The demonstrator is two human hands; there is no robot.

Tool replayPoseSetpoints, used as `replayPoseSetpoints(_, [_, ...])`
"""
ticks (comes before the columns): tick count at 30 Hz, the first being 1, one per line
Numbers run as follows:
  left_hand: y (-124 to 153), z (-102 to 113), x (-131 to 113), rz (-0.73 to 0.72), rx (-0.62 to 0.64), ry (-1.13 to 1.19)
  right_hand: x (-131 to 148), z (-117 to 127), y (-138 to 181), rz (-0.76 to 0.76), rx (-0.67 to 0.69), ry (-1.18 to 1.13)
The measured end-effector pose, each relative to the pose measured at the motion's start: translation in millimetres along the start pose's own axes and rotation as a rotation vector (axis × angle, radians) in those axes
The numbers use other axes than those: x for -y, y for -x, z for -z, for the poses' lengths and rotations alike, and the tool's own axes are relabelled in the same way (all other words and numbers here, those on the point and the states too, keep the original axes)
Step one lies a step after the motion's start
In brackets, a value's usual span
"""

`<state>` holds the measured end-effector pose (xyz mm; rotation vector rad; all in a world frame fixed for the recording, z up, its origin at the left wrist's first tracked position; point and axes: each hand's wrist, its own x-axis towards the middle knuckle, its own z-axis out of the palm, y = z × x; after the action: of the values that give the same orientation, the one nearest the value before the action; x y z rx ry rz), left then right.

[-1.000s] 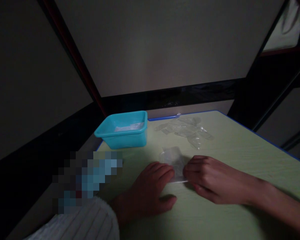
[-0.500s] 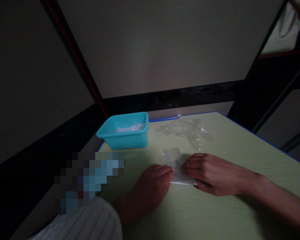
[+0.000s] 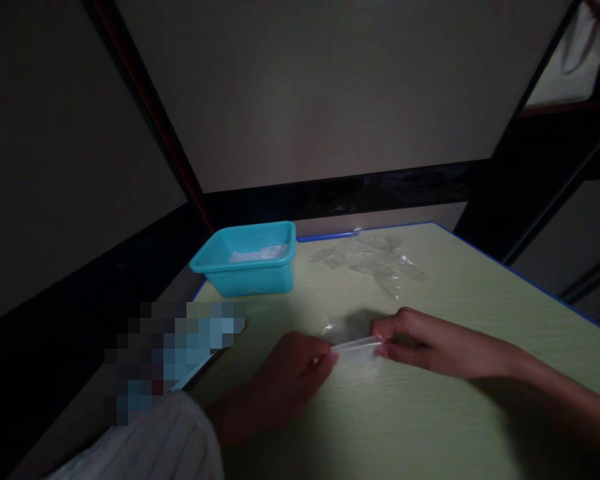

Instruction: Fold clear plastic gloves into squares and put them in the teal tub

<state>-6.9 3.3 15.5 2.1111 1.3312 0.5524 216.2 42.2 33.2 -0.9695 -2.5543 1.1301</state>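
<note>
A small clear plastic bag (image 3: 356, 345) is stretched between my two hands, just over the table. My left hand (image 3: 297, 367) pinches its left end between thumb and fingers. Its right end is gripped by my right hand (image 3: 405, 340), thumb below and curled fingers above. The near edge of the bag looks folded into a narrow whitish band, while a thin transparent part (image 3: 337, 329) lies behind it. Beyond my hands, several clear plastic bags (image 3: 375, 257) lie in a loose, overlapping heap.
A turquoise plastic basket (image 3: 245, 280) with white sheets (image 3: 260, 254) inside stands at the table's back left. The pale table (image 3: 460, 280) has a blue edge. A blurred-out bluish object (image 3: 195, 350) lies at the left edge. Dark-framed panels (image 3: 330, 100) rise behind.
Both hands pressed the bag flat on the table before. Now they pinch its two ends, and its near edge is lifted and folded into a band.
</note>
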Motion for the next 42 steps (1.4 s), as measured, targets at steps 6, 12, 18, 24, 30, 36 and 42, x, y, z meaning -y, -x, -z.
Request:
replayPoseSetpoints(6, [-7,-4,5,0.274,0.115,0.454,-9,-11,-8,-0.149,0.07,-0.438])
replayPoseSetpoints(12, [-13,-4,5,0.486,0.166,0.743,-16,-20,-13,-0.327,0.002,-0.555])
replayPoseSetpoints(18, [-13,0,7,0.578,0.165,0.846,-17,-26,-16,-0.383,-0.126,-0.638])
replayPoseSetpoints(24, [-12,1,10,0.497,0.199,0.878,-18,-29,-19,-0.39,-0.163,-0.627])
replayPoseSetpoints(30, [-12,1,10,0.49,0.27,0.837,-18,-28,-19,-0.388,-0.153,-0.633])
replayPoseSetpoints(36, [-12,3,6,0.519,0.237,0.815,-18,-21,-20,-0.363,-0.219,-0.686])
replayPoseSetpoints(42, [-15,0,6,0.534,0.252,0.782,-22,-21,-26,-0.321,-0.267,-0.747])
